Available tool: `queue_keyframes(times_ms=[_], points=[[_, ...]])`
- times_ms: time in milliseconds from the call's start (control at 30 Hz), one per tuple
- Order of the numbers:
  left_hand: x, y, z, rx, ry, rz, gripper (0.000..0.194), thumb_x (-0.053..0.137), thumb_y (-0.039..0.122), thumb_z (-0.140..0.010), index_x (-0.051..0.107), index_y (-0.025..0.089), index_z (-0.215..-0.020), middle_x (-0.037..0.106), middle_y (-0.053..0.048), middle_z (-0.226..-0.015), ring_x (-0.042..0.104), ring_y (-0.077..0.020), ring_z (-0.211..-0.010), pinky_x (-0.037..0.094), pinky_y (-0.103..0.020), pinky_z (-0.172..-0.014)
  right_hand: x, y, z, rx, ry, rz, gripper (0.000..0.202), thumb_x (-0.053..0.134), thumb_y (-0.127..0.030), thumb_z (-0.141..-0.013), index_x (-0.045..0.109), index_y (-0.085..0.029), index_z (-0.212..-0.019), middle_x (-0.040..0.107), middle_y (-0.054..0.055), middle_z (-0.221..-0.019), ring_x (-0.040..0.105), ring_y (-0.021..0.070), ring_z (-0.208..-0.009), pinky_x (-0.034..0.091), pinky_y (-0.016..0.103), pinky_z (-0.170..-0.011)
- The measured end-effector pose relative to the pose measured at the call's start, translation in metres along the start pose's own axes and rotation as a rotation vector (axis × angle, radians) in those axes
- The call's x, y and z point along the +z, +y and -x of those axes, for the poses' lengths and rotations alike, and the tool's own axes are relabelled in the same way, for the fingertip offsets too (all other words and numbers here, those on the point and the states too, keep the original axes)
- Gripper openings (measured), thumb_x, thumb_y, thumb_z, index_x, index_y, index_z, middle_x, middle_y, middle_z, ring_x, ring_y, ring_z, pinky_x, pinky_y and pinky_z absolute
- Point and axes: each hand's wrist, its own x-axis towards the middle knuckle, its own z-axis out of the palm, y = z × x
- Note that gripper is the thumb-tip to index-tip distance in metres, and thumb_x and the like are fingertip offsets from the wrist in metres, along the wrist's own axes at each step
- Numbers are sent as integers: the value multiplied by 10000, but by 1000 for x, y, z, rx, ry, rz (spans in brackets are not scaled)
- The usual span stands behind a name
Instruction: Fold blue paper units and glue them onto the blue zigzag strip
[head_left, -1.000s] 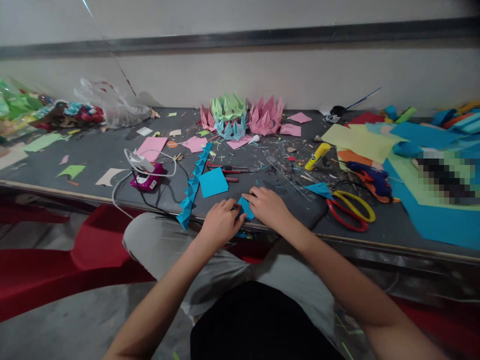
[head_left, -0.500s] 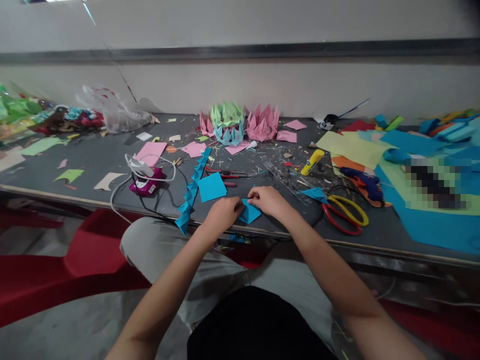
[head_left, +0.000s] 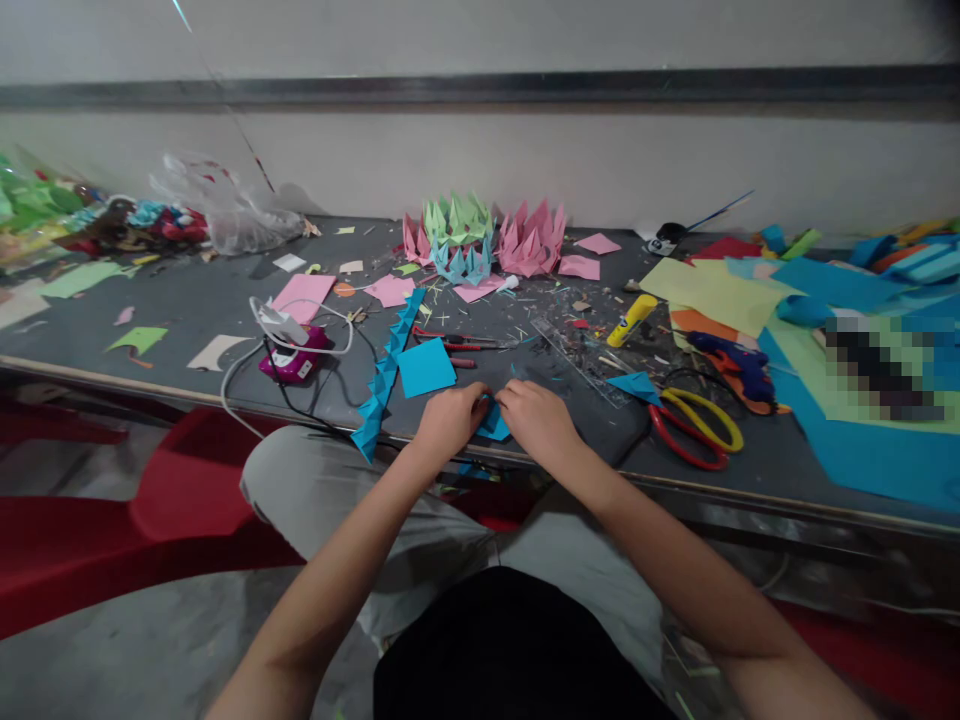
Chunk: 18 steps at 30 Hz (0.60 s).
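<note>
Near the table's front edge, a small folded blue paper (head_left: 493, 423) lies between my two hands. My left hand (head_left: 452, 415) pinches its left side, fingers closed. From the right, my right hand (head_left: 534, 412) grips its upper right part with closed fingertips. The fingers hide much of the paper's upper edge. A square blue sheet (head_left: 427, 368) rests just behind my left hand. Further left runs a zigzag strip of folded blue paper (head_left: 386, 375). A small blue folded triangle (head_left: 635, 386) lies right of my right hand, by the scissors.
Scissors with red and yellow handles (head_left: 697, 425), a glue stick (head_left: 632, 320), and a clear ruler (head_left: 577, 362) lie right. Pink and green paper crowns (head_left: 457, 222) stand at the back. A purple power socket (head_left: 294, 358) with cables sits left. Coloured sheets (head_left: 862, 440) cover the right end.
My right hand has shifted slightly down and now covers more of the folded blue paper's right side. The whole view has moved slightly.
</note>
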Motion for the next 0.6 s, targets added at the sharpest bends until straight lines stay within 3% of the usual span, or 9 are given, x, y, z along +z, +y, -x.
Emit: queue_keyframes(times_ms=[200,433,600], points=[[-1,3,0,34,-24,-20,226,405,203,-877,612,187,-965,670,-75,-867,626,-190,-825,422,-248,-678,2,-1,3,-44,-10,56,226,425,-116,-855,644,-158,-895,612,109,-882,560,221,-837,402,312,-676],[-3,-2,-1,51,7,-36,228,457,246,-862,649,210,-982,662,-57,-877,607,-199,-851,412,-262,-699,-3,-5,9,-3,-11,71,311,365,-191,-899,637,-156,-1045,617,119,-908,562,227,-832,369,330,-663],[0,-9,-1,85,52,23,239,464,283,-874,650,238,-1017,668,-32,-888,597,-175,-871,402,-246,-709,-11,2,15,60,-10,58,340,379,-266,-900,704,-165,-896,639,119,-876,551,235,-869,340,354,-713]])
